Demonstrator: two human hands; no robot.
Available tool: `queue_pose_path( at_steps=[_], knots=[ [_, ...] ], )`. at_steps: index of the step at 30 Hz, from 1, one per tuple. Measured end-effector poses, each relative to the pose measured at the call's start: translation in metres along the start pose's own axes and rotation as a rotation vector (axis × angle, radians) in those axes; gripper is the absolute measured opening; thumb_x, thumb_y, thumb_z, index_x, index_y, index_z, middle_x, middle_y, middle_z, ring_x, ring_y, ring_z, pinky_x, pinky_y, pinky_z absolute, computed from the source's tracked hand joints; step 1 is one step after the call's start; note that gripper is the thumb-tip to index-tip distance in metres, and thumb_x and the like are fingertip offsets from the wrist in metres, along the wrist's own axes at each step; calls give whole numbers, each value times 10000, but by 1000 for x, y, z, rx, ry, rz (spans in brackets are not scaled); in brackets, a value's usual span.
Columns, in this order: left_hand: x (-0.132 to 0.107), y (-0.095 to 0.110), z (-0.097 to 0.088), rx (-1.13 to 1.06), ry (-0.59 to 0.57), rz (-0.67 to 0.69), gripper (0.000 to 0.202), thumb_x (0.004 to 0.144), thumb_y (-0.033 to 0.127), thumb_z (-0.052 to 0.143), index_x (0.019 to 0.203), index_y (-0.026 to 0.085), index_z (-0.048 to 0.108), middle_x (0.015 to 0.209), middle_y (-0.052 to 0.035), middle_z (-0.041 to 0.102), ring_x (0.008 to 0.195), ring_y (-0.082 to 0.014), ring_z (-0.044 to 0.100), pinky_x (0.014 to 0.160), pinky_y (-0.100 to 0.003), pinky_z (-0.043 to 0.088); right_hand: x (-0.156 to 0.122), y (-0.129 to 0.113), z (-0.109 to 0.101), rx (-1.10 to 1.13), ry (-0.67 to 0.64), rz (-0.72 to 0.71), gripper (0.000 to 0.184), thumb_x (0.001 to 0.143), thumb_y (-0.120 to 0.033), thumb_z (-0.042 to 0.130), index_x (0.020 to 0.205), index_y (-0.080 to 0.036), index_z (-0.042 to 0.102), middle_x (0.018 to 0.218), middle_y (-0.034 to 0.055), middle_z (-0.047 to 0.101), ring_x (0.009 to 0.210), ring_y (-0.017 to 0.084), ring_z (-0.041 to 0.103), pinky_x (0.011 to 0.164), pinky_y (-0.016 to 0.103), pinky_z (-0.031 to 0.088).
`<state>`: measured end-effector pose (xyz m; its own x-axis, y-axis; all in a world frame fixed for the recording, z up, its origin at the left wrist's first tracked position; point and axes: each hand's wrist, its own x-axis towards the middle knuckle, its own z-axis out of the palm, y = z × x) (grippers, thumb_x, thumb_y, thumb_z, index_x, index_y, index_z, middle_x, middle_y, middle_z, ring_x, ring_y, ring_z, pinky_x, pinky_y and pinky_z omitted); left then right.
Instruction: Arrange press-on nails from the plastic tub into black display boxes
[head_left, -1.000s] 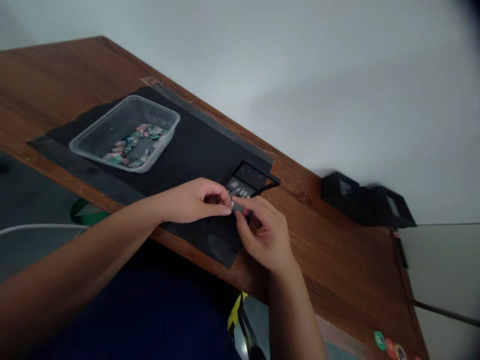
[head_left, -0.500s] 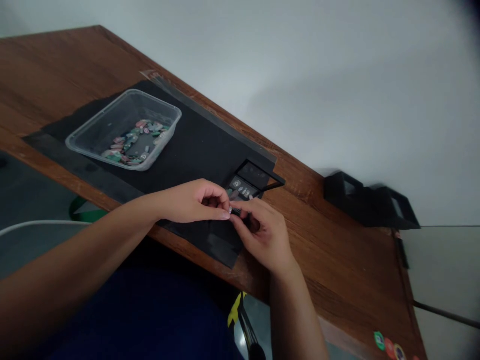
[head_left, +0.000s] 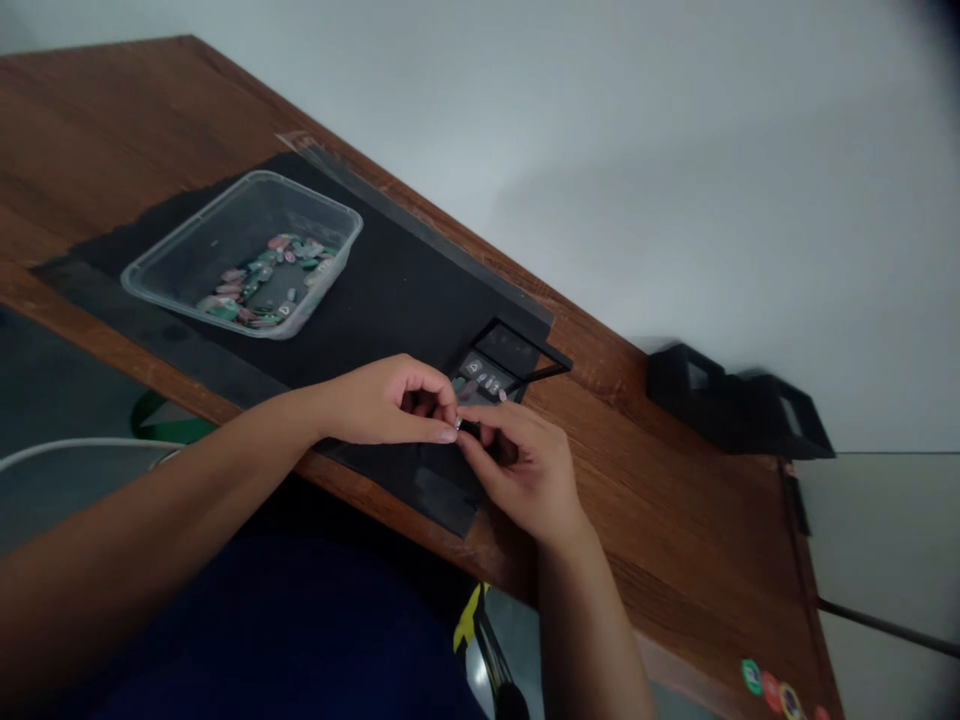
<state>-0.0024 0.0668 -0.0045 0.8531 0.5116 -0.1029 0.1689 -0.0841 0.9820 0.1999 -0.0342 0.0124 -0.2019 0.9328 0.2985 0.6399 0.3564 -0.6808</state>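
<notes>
Both of my hands meet over the near edge of a black mat [head_left: 390, 290] on a wooden table [head_left: 675, 520]. My left hand [head_left: 390, 402] is closed in a pinch, and so is my right hand [head_left: 525, 470]. Between their fingertips sits a small dark piece [head_left: 469, 428], too small to name. Just behind the fingers lies a black panel [head_left: 487, 378] with rows of small light keys and an open black frame [head_left: 521, 352] at its far end. A clear plastic tub [head_left: 240, 250] at the mat's left end holds several small pink and green pieces [head_left: 259, 285].
Black frame-like parts [head_left: 739, 410] lie at the table's far right by the white wall. Round coloured stickers [head_left: 772, 685] mark the near right corner. A green object [head_left: 161, 420] and a curved white edge [head_left: 82, 448] show below the table's near edge.
The hands stayed together, the fingertips closing tighter over the small piece; the light glint seen earlier is now mostly covered. The camera shifted slightly, so everything sits a little lower left.
</notes>
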Motion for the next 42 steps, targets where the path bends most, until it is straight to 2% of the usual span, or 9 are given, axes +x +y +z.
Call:
queue_pose_path(
  at_steps=[5,12,20,28,36,38,42],
  knots=[
    [0,1,3,9,48,16,288,826,426,736,827,138,719,715,-12,624,625,-111,515,549,-213,389,-1,-2,2,-14,21,-3,200,917,-183,650,1086,-252,729,699,-43,576,623,102,542,633,235,431],
    [1,0,8,52,127,-9,284,827,420,725,816,136,713,671,5,588,595,-104,478,526,-215,361,-1,-2,1,-64,1,13,188,932,-209,640,1092,-245,731,692,-43,570,627,101,543,624,233,412],
    [1,-3,7,25,127,8,241,839,375,696,818,137,723,694,-6,596,602,-104,468,536,-221,347,-1,-1,0,-115,10,5,177,953,-252,637,1100,-246,735,678,-39,580,613,106,546,612,233,413],
    [1,-3,7,48,128,-7,251,812,384,717,790,134,727,694,-10,602,595,-107,473,534,-228,345,-1,-1,-1,-91,-12,-11,186,932,-235,672,1104,-239,741,676,-45,573,610,98,547,596,230,399],
    [2,-2,7,27,115,0,292,855,422,688,801,140,741,724,-18,632,611,-104,479,548,-221,348,-1,-1,-1,-94,-24,13,161,945,-246,678,1096,-247,737,671,-48,575,601,96,539,602,232,410],
    [2,0,7,49,133,-5,356,886,469,654,774,140,733,681,-4,593,590,-97,443,538,-224,325,-1,1,-5,-99,21,40,152,927,-243,699,1073,-247,740,694,-44,586,598,95,530,590,232,411],
    [1,1,7,27,143,-20,448,926,532,589,738,140,697,614,17,511,560,-95,398,522,-233,299,0,12,-13,-136,302,200,151,876,-260,739,1025,-238,748,684,-50,545,559,96,480,539,234,391]
  ],
)
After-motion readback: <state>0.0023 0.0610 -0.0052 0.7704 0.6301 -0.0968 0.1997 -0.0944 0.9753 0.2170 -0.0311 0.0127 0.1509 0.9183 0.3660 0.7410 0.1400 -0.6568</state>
